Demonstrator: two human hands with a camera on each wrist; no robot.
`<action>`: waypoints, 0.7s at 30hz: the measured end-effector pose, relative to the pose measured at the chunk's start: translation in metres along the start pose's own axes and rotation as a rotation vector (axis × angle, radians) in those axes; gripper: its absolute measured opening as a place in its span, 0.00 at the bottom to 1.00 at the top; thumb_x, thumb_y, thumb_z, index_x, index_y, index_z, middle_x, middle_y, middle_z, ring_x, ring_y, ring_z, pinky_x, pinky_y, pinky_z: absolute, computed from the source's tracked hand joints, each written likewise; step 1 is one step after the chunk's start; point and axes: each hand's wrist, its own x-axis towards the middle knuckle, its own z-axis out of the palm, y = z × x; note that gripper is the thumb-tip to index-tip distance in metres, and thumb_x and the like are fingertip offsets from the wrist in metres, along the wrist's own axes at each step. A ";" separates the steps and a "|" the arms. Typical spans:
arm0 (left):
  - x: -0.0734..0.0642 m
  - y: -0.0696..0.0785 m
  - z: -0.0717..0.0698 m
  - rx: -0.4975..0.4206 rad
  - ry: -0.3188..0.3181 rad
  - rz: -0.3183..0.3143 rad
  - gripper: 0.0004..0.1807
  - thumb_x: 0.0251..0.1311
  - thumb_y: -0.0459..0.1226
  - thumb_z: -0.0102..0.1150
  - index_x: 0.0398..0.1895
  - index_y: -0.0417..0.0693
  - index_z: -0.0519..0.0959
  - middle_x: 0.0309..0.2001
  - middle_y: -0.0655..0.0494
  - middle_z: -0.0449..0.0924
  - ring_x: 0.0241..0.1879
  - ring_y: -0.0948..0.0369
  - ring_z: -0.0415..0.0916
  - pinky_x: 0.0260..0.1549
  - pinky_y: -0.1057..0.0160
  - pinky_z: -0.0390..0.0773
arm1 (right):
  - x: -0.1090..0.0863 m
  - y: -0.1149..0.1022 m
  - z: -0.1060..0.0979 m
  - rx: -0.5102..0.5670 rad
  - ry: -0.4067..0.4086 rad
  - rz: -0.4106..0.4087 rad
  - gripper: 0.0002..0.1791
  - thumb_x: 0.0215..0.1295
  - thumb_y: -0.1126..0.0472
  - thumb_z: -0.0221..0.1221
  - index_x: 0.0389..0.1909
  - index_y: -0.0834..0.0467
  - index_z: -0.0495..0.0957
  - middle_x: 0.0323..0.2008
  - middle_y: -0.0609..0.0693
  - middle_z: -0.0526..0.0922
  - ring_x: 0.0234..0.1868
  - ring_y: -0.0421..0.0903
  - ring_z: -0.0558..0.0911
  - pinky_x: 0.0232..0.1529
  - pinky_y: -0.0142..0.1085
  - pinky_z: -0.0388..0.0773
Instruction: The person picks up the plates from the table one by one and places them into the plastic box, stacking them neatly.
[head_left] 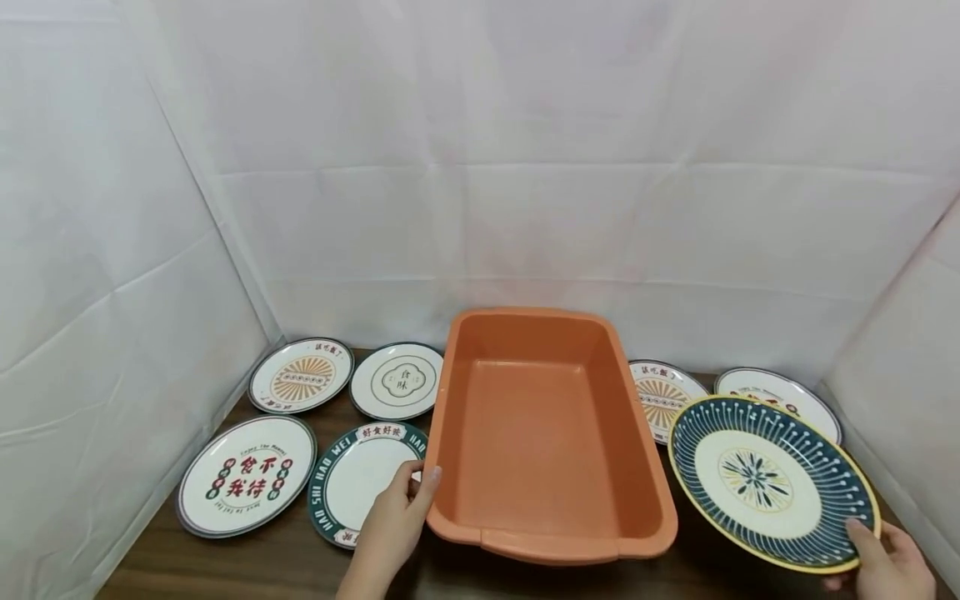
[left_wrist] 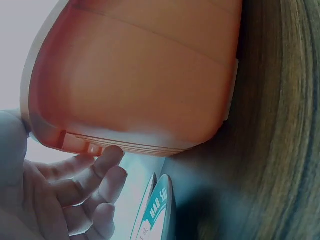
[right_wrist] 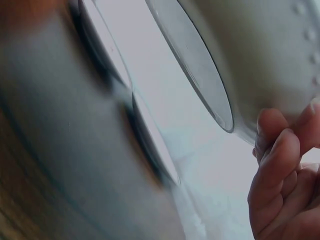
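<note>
Near right corner: our right grip [head_left: 892, 560] is clamped on the rim of a patterned plate [head_left: 761, 477], thumb on top and fingers beneath.
Basin's left side: our left grip [head_left: 396, 507] is clamped on the lip of an orange basin [head_left: 532, 450], thumb by the rim, fingers curled at the outer wall.
Patterned plate: we hold it raised above the surface [head_left: 292, 562], right of the basin; its yellow edge circles a dark blue band and a pale middle with a flower-like motif. From the right wrist we see its underside and foot ring.
Orange basin: it stands on the brown wooden surface between two groups of plates.
Left group: nearest our left grip lies a green-rimmed plate [head_left: 347, 477]; beside it, a red-lettered plate [head_left: 243, 500]; behind, a sunburst plate [head_left: 302, 379] and a medallion plate [head_left: 397, 381].
Right group: behind the patterned plate, we see another sunburst plate [head_left: 657, 404] and a partly hidden white plate [head_left: 810, 407].
Around us: white cloth [head_left: 540, 167] hangs behind and at both sides.
</note>
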 end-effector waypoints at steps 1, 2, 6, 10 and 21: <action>0.000 0.001 0.000 0.011 0.004 0.010 0.33 0.64 0.61 0.39 0.55 0.44 0.71 0.27 0.59 0.73 0.26 0.63 0.69 0.28 0.61 0.68 | -0.003 -0.003 0.000 -0.001 -0.009 -0.015 0.33 0.71 0.51 0.41 0.67 0.69 0.48 0.14 0.36 0.67 0.11 0.45 0.74 0.14 0.40 0.74; 0.000 0.002 0.000 0.018 0.009 0.013 0.32 0.64 0.61 0.39 0.54 0.45 0.72 0.27 0.59 0.73 0.26 0.63 0.68 0.28 0.61 0.68 | -0.005 -0.006 0.001 -0.009 -0.017 -0.028 0.33 0.71 0.51 0.41 0.67 0.69 0.48 0.15 0.36 0.68 0.12 0.44 0.74 0.15 0.40 0.74; 0.000 0.003 0.001 0.035 0.013 0.007 0.31 0.64 0.60 0.39 0.51 0.44 0.73 0.25 0.59 0.70 0.24 0.62 0.67 0.25 0.61 0.66 | -0.010 -0.013 0.003 -0.015 -0.039 -0.037 0.33 0.72 0.50 0.40 0.67 0.68 0.47 0.16 0.37 0.69 0.13 0.45 0.75 0.16 0.39 0.75; -0.001 0.003 0.001 0.036 0.000 -0.009 0.32 0.62 0.63 0.39 0.45 0.43 0.74 0.22 0.58 0.69 0.21 0.62 0.65 0.22 0.62 0.65 | -0.018 -0.018 0.006 0.026 -0.047 -0.033 0.31 0.72 0.49 0.41 0.67 0.64 0.51 0.16 0.35 0.69 0.14 0.44 0.74 0.16 0.38 0.75; -0.007 0.006 0.001 0.044 0.103 0.001 0.27 0.63 0.59 0.45 0.41 0.42 0.65 0.18 0.59 0.65 0.15 0.63 0.60 0.15 0.63 0.60 | -0.047 -0.036 0.013 0.390 -0.232 -0.092 0.09 0.67 0.51 0.52 0.43 0.45 0.64 0.18 0.41 0.79 0.09 0.42 0.72 0.09 0.33 0.69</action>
